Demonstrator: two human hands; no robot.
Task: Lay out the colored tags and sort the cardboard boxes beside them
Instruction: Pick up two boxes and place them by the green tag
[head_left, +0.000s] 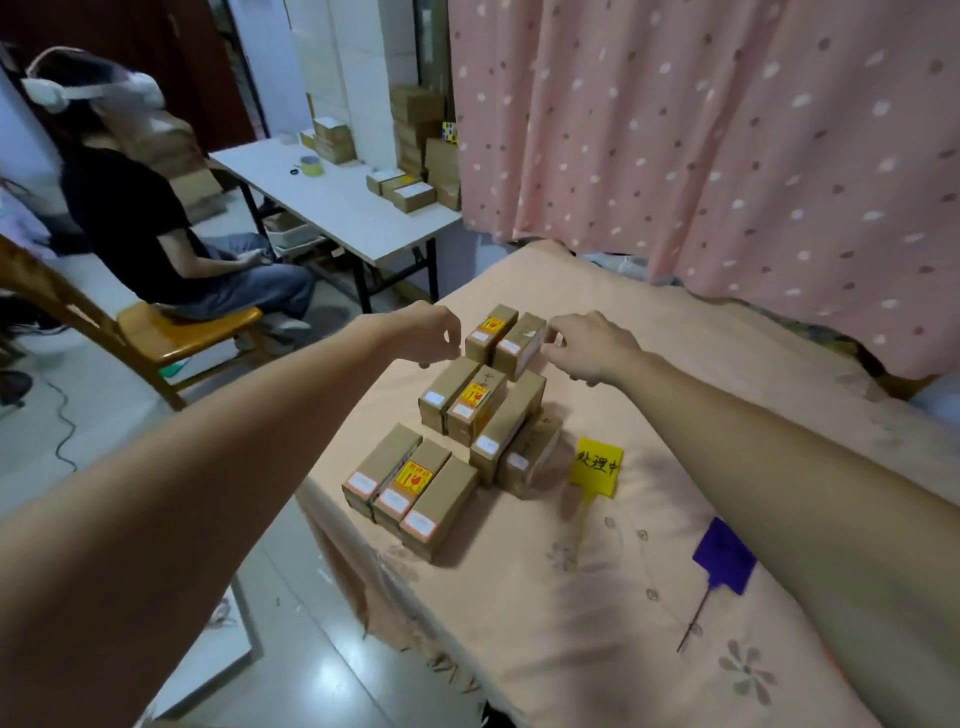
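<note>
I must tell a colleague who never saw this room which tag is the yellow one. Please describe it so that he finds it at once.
Start at the bed with the peach floral cover and find the cardboard boxes on it. Just to the right of them lies the yellow tag. Unlike the purple tag nearer the camera, it carries black handwritten characters.

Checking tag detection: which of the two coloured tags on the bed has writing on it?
The yellow plastic tag, lying just right of the cardboard boxes. It carries black handwritten characters; the purple plastic tag, nearer the camera, shows none.
</note>
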